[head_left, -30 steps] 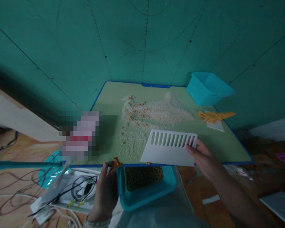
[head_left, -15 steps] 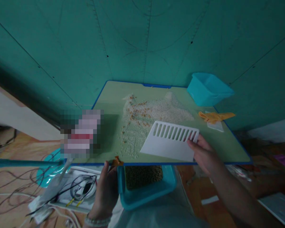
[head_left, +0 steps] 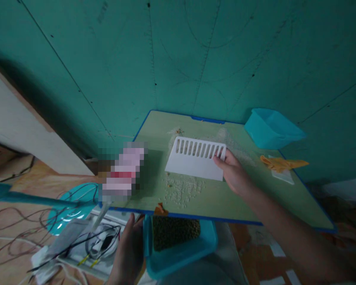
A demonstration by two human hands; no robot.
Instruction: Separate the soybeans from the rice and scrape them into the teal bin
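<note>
My right hand pinches the right end of a white slotted plastic scraper. This scraper hovers over or rests on the pale granules strewn across the green tabletop; I cannot tell which. A few orange-brown bits lie among the granules beyond it. Below the table's front edge, my left hand grips the left side of a blue plastic tub, its fingers mostly hidden. Inside the tub is a layer of brown pellets.
A second blue tub stands at the back right corner, with an orange cloth in front. A blurred-out pink package is at the left edge. Orange scraps lie at the front edge. Cables trail over the floor.
The scraper in my right hand has moved away from me and left over the granules, covering much of the pile. My left hand stays at the tub. The whole view has shifted.
</note>
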